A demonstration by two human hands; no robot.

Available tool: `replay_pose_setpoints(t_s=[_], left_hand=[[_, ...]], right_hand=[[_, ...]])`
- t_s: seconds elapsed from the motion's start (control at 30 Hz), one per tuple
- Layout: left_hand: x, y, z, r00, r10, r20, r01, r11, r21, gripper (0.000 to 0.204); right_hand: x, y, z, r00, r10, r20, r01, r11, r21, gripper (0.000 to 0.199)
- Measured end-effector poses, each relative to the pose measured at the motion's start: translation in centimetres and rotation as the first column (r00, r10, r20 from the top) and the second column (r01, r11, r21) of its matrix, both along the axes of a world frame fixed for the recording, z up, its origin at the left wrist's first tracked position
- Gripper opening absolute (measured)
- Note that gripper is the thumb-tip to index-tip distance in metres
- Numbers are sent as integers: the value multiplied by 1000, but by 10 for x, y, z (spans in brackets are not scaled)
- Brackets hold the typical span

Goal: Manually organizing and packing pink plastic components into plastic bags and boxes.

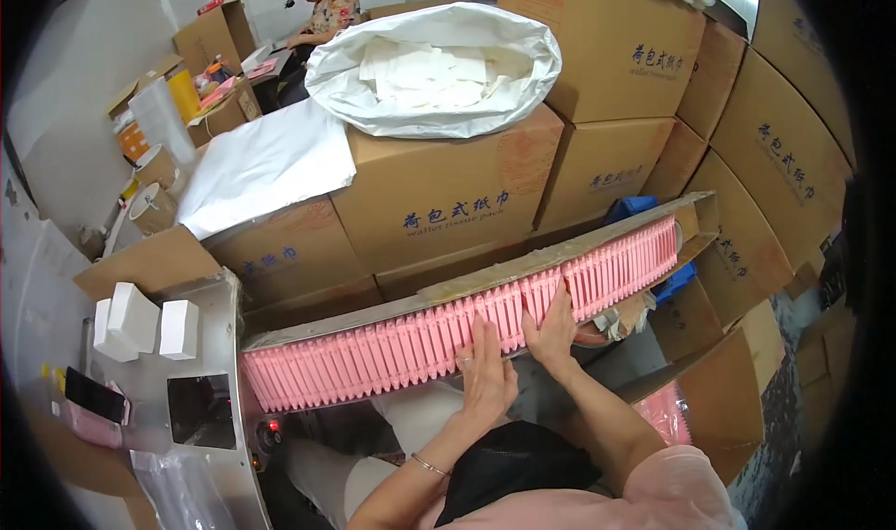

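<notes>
A long row of pink tissue packs (373, 357) stands on edge, packed side by side in a metal trough (317, 323) that slants up to the right. My left hand (487, 381) rests against the near side of the row, right of its middle, with its fingers stretched out. Just to the right, my right hand (553, 339) touches the packs too, its thumb spread from its outstretched fingers. A narrow gap parts the packs by the right fingertips. Neither hand is wrapped round a pack.
On the metal table at left are white tissue stacks (133, 320) and a phone (93, 395). Behind the trough, cartons (439, 203) carry an open white sack (336, 82) of white pieces. An open carton (719, 390) with pink packs stands at right. Another person (331, 12) sits far back.
</notes>
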State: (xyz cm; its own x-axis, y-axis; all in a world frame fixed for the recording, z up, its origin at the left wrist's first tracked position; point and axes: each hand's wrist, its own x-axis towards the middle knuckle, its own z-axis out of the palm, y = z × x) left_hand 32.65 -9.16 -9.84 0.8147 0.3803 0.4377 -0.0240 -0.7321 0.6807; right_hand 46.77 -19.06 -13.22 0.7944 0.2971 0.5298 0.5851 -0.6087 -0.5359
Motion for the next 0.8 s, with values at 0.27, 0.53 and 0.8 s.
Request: replay_pose_setpoints(t_s=[0.27,0.53,0.8], left_hand=[[-20,2,12,989,-71,-126,-20,797,-603,92],[-19,16,13,996,-62,-67,-17,597,-802,92],[-16,24,1,993,82,-83,-116,736,-667,86]], right_hand=[[2,0,-2,1000,-6,-8,6,1000,-24,87],[0,1,3,999,-10,-36,10,1000,-20,84],[0,6,1,1000,3,28,-3,1000,13,84]])
